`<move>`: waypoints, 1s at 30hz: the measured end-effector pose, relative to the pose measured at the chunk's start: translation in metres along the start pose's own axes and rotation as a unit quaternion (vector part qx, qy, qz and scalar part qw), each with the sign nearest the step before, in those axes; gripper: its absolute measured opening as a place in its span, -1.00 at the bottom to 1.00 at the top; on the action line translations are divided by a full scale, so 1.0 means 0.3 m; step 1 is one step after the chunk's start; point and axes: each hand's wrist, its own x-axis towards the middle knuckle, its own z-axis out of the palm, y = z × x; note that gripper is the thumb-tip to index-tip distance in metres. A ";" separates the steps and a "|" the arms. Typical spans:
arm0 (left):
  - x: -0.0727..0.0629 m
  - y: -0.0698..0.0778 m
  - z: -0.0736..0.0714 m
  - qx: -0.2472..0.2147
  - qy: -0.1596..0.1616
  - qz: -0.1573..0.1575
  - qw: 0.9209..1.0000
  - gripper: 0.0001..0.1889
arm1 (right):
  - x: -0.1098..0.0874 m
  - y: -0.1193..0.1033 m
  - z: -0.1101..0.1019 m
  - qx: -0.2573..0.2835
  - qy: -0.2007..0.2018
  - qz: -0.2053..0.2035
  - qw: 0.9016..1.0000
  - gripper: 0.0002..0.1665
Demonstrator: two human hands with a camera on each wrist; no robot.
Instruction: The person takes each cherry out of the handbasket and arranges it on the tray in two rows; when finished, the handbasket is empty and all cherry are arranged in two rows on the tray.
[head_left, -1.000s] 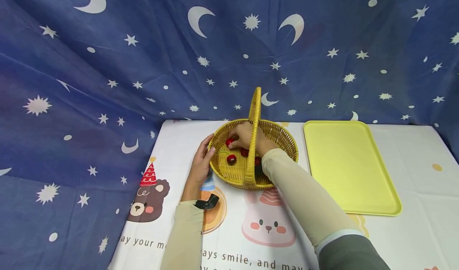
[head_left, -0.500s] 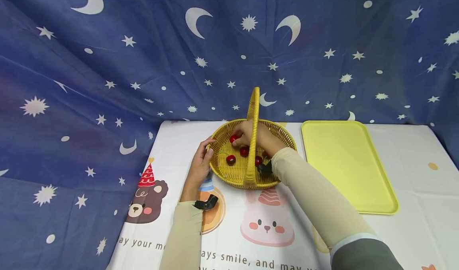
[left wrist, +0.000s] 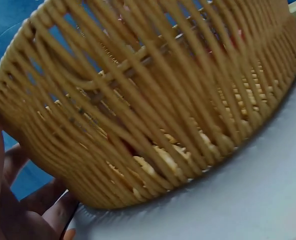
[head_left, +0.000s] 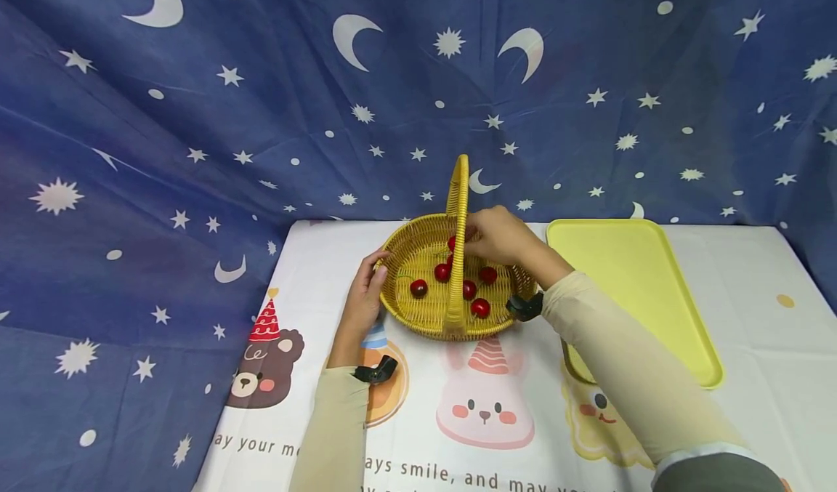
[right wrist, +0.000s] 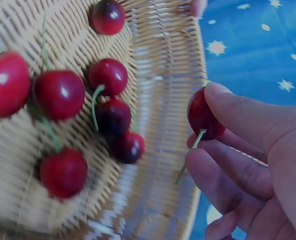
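A yellow wicker basket [head_left: 418,326] with a tall arched handle [head_left: 461,194] stands on the table. Several red cherries [right wrist: 64,172] with thin green stems lie on its bottom, some dark red. My left hand [head_left: 363,292] grips the basket's left rim; in the left wrist view its fingers [left wrist: 48,200] show beside the woven wall. Over the back of the basket, right of the handle, is my right hand [head_left: 502,236]. In the right wrist view its thumb and fingers pinch one cherry [right wrist: 200,112], stem hanging down, near the rim. The handle partly hides the cherries behind it in the head view.
A yellow rectangular tray [head_left: 621,281] lies right of the basket, partly under my right forearm. The white tablecloth [head_left: 405,441] is printed with cartoon animals and lettering. A blue star-and-moon curtain [head_left: 405,85] hangs right behind the table.
My right hand has moved right, from the basket's left half to the right side of the handle. More cherries in the basket show now. The left hand keeps its hold on the rim.
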 end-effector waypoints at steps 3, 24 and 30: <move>0.001 0.010 0.003 -0.002 0.013 -0.017 1.000 -0.56 | -0.043 0.023 -0.037 0.007 0.004 0.000 1.000 -0.66; -0.005 -0.008 -0.009 -0.115 -0.034 -0.018 0.993 -0.20 | -0.297 0.210 -0.163 0.014 0.094 0.069 0.993 -0.68; -0.001 -0.012 -0.010 -0.115 0.021 -0.031 0.993 -0.34 | -0.340 0.264 -0.156 0.023 0.097 0.100 0.990 -0.62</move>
